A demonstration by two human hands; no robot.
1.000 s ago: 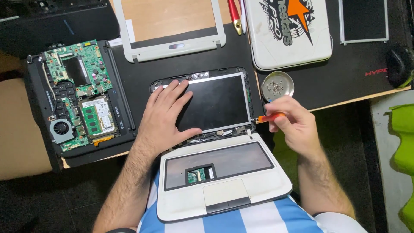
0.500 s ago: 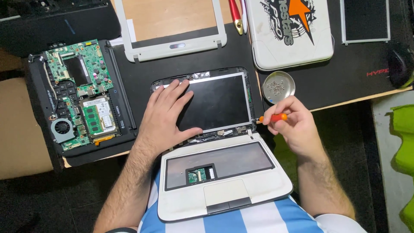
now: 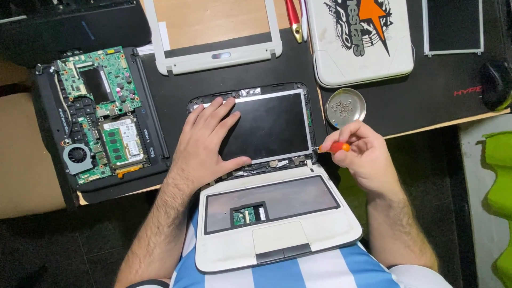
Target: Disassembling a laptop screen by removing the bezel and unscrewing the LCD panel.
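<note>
A small white laptop base (image 3: pixel 277 234) with its keyboard removed rests on my lap, its bare screen panel (image 3: pixel 272 125) lying back flat on the black desk mat. My left hand (image 3: pixel 205 141) presses flat on the left part of the panel, fingers spread. My right hand (image 3: pixel 362 152) grips a small orange-handled screwdriver (image 3: pixel 333 148), its tip at the panel's lower right corner by the hinge. A round metal dish (image 3: pixel 345 107) with several small screws sits just above my right hand.
An opened laptop bottom with a green circuit board and fan (image 3: pixel 98 120) lies at the left. A white screen bezel (image 3: pixel 213 56) and a white lid with a sticker (image 3: pixel 362 40) lie at the back. A dark panel (image 3: pixel 453 26), a mouse (image 3: pixel 496 82) and something green (image 3: pixel 498 181) are at the right.
My right hand with the screwdriver has shifted slightly at the panel's lower right corner. My left hand stays pressed on the screen.
</note>
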